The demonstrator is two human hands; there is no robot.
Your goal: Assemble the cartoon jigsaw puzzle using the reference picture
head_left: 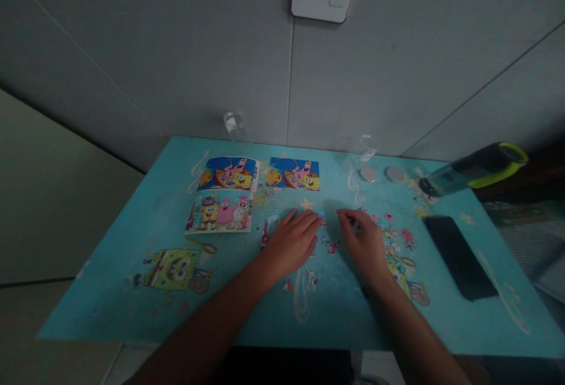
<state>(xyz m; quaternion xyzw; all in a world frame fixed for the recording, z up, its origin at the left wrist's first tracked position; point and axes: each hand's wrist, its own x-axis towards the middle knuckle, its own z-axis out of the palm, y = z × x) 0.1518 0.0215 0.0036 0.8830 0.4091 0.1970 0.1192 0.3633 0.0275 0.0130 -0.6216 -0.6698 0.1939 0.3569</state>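
My left hand [293, 241] lies palm down on a small partly built puzzle [271, 223] in the middle of the turquoise table [123, 279], its fingers stretched flat. My right hand [364, 238] rests just to its right, fingers curled down onto the table among loose puzzle pieces [329, 246]. Whether it pinches a piece is hidden. Three finished cartoon pictures lie beyond: one at upper left [229, 174], one below it [220, 213], one at upper right [293, 174].
A black phone [459, 257] lies at the right. A green-and-grey bottle [474, 171] lies on its side at the far right. Two clear tubes [235, 125] [367, 146] and two round lids [369, 173] stand near the wall. More loose pieces [397, 238] are scattered right.
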